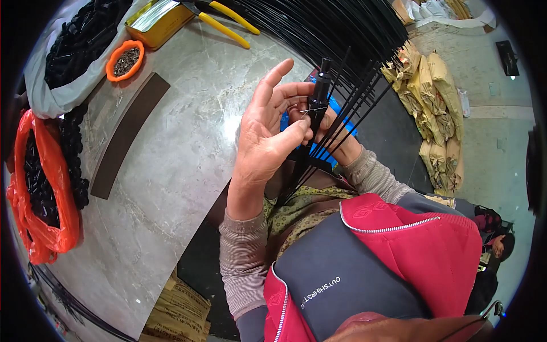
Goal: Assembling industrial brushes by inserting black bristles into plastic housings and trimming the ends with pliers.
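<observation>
My left hand (259, 131) is raised over the near edge of the table, thumb and a fingertip pinched together on a thin metal wire (313, 109), the other fingers stretched out. The wire lies against the black tube of what looks like an umbrella frame (321, 88), which stands tilted with its stepped cylindrical end up. Thin black rods (356, 105) fan out from it to the right. Behind the rods, my right hand (341, 142) is closed around the frame; the tube and rods partly hide its fingers.
A large bundle of black rods (319, 28) covers the table's far side. Yellow-handled pliers (225, 28), a yellow tin (159, 25), an orange dish (110, 67) of small metal pieces and a dark curved strip (128, 137) lie left. Bags (71, 214) hold black parts. Wrapped bundles (441, 114) stand right.
</observation>
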### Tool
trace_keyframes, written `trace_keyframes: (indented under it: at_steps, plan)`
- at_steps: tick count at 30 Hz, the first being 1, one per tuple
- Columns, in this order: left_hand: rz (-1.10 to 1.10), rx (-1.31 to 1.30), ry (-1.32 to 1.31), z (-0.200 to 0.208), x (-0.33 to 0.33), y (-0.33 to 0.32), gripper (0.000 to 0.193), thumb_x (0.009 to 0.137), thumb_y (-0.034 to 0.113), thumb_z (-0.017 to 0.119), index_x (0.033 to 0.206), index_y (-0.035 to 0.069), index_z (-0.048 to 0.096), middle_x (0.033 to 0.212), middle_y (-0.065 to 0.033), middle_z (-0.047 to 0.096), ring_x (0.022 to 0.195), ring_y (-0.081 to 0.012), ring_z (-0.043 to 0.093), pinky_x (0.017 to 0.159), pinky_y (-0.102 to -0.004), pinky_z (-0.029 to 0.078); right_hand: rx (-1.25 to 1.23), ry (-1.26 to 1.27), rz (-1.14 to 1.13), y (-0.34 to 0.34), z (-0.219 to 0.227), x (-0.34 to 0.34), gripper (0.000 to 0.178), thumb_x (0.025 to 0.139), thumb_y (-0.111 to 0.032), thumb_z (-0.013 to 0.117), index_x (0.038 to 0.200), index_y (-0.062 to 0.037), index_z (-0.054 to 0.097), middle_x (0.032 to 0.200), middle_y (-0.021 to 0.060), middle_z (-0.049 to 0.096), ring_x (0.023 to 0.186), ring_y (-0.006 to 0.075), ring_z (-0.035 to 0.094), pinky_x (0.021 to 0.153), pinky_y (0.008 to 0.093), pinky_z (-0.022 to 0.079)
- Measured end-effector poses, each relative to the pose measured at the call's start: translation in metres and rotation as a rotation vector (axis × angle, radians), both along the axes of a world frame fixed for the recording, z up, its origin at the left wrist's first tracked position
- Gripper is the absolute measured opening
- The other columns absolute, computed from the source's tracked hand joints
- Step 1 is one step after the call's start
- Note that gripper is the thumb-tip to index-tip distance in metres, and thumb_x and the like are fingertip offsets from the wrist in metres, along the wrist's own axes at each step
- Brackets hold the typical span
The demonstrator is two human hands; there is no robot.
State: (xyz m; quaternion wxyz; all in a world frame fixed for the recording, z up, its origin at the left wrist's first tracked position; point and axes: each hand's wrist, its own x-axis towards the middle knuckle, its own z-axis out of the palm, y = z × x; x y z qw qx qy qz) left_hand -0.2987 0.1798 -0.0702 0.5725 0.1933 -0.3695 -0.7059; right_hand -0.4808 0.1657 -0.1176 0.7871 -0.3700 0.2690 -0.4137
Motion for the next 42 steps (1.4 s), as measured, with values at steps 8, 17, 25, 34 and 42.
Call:
trace_keyframes:
  at_steps: [8,17,25,34,42]
  plan:
    - [0.049,0.006,0.019,-0.001,-0.016,0.001,0.078,0.078,-0.010,0.057,0.149,-0.001,0.028,0.119,-0.0193,0.057,0.099,-0.0178,0.059,0.079,-0.0272,0.053,-0.023,0.087,-0.063,0.000,-0.002,-0.003,0.080,0.075,-0.047,0.082,0.125,0.0080,0.050,0.074,0.0034,0.060,0.061,0.0125,0.059,0.053,0.0254,0.049]
    - [0.183,-0.120,-0.137,-0.009,-0.031,0.006,0.082,0.078,-0.010,0.064,0.150,-0.001,0.026,0.121,-0.0164,0.056,0.105,-0.0168,0.056,0.087,-0.0247,0.049,0.063,0.085,-0.028,-0.005,-0.009,-0.009,0.030,0.079,-0.029,0.070,0.090,-0.0042,0.057,0.080,-0.0027,0.054,0.069,0.0066,0.050,0.059,0.0197,0.040]
    - [0.183,-0.140,-0.173,-0.008,-0.027,0.010,0.084,0.077,-0.011,0.065,0.150,-0.001,0.026,0.121,-0.0161,0.055,0.110,-0.0176,0.055,0.084,-0.0266,0.052,-0.002,0.432,-0.219,0.016,0.023,0.004,0.015,0.087,-0.019,0.063,0.085,-0.0071,0.055,0.075,-0.0015,0.053,0.065,0.0087,0.051,0.058,0.0214,0.042]
    - [0.032,0.137,-0.024,0.016,-0.008,-0.005,0.038,0.089,-0.001,0.060,0.126,-0.008,0.057,0.112,-0.0176,0.065,0.089,-0.0164,0.065,0.075,-0.0263,0.056,0.163,-0.163,0.028,0.002,0.012,0.001,0.025,0.092,-0.022,0.063,0.075,-0.0094,0.050,0.063,0.0021,0.049,0.053,0.0146,0.050,0.053,0.0303,0.044]
    - [0.045,0.079,-0.246,0.026,-0.019,-0.033,0.034,0.076,0.010,0.081,0.101,-0.006,0.068,0.082,-0.0101,0.070,0.061,-0.0072,0.062,0.047,-0.0187,0.049,0.080,0.118,-0.040,0.008,0.036,0.012,0.022,0.087,-0.016,0.063,0.072,-0.0070,0.050,0.060,0.0023,0.049,0.053,0.0158,0.052,0.051,0.0278,0.044]
